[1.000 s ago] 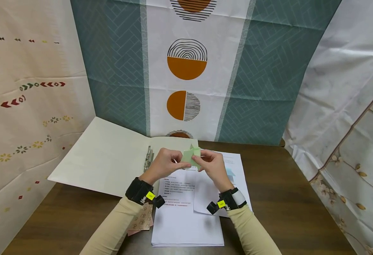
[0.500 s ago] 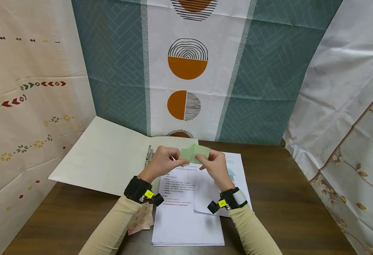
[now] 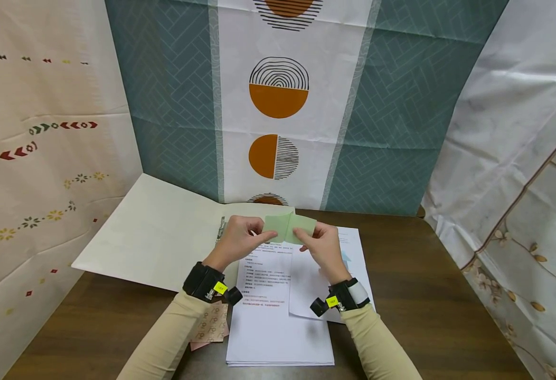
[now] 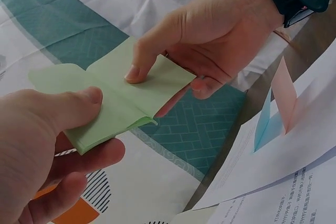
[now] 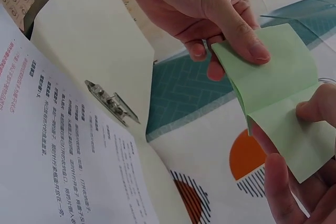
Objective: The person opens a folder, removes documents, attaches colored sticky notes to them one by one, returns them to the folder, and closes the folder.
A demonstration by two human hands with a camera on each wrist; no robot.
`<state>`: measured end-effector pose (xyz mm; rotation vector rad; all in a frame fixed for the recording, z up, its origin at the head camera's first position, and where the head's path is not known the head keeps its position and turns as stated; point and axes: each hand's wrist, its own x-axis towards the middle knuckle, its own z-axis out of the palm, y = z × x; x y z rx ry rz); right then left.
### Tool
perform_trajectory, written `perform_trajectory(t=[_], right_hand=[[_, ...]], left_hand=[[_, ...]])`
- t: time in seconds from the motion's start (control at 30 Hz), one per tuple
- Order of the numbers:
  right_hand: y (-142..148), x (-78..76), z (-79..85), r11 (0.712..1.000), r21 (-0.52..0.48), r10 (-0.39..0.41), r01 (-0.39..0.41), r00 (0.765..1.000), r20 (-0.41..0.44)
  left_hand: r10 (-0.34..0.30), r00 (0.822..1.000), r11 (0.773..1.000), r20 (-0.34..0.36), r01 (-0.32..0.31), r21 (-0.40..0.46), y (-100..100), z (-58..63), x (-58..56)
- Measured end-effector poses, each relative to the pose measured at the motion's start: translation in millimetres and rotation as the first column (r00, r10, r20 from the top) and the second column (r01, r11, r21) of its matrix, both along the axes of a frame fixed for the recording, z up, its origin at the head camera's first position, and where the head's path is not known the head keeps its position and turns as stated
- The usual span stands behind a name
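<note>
Both hands hold a light green paper note (image 3: 278,226) above the printed sheets, just in front of the cloth backdrop. A crease runs down its middle, and its two halves lie spread to either side. My left hand (image 3: 239,238) pinches the left half, thumb on top and fingers behind. On the right half, my right hand (image 3: 325,247) pinches in the same way. In the left wrist view the green note (image 4: 118,90) shows more than one layer along its lower edge. Behind it, a pink note (image 4: 284,92) and a blue note (image 4: 265,121) stand up from a white sheet.
An open cream binder (image 3: 154,237) with a metal clip (image 5: 113,103) lies at the back left. A stack of white paper (image 3: 280,340) with printed text sits in front of me. Left of the stack is a patterned tan paper piece (image 3: 213,323) on the brown table (image 3: 425,295).
The green note, bent up and folded a second ago, has been spread out wide. The left hand has shifted slightly left and up, the right hand slightly right.
</note>
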<state>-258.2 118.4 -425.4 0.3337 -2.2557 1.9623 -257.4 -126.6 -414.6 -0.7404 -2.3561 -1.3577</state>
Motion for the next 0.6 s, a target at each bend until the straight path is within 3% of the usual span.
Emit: perform_trajectory(t=[0.2, 0.6], right_hand=[[1.1, -0.6, -0.2, 1.000, -0.001, -0.012, 0.012, 1.000, 0.001], [4.5, -3.1, 0.9, 0.999, -0.002, -0.047, 0.047, 0.999, 0.019]], left_hand=[[0.035, 0.999, 0.999, 0.013, -0.035, -0.002, -1.1, 1.6, -0.1], [0.053, 0.998, 0.998, -0.030, -0.054, -0.017, -6.6, 3.9, -1.8]])
